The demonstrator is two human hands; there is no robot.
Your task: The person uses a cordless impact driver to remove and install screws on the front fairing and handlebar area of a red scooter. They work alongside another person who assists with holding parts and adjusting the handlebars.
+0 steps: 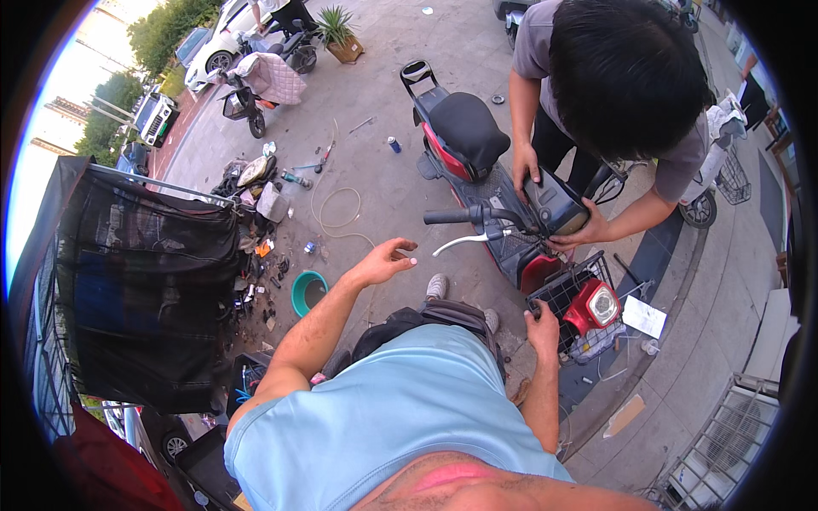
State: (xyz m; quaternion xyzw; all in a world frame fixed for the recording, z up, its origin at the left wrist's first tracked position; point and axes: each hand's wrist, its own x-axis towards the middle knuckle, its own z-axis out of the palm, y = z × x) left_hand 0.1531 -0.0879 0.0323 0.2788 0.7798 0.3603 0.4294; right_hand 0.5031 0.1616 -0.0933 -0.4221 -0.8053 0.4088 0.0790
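Observation:
A red electric scooter (460, 162) stands in front of me, with its black handlebar grip (446, 217) and silver brake lever (460, 244) toward me. My left hand (385, 262) is in the air left of the lever, fingers apart and holding nothing. My right hand (543, 330) is closed at the left edge of the black wire basket (573, 288). Something small and dark shows at its fingertips; its kind cannot be made out. A red headlight housing (594, 307) sits at the basket. Across from me, a co-worker's two hands hold a dark boxy panel (555, 203) over the handlebar.
A teal bucket (298, 294) and a heap of scrap parts (256, 204) lie to my left, beside a black-covered cart (153, 281). A thin hose (326, 228) loops over the paving. A can (394, 145) stands farther off. A caged outdoor unit (724, 443) is at right.

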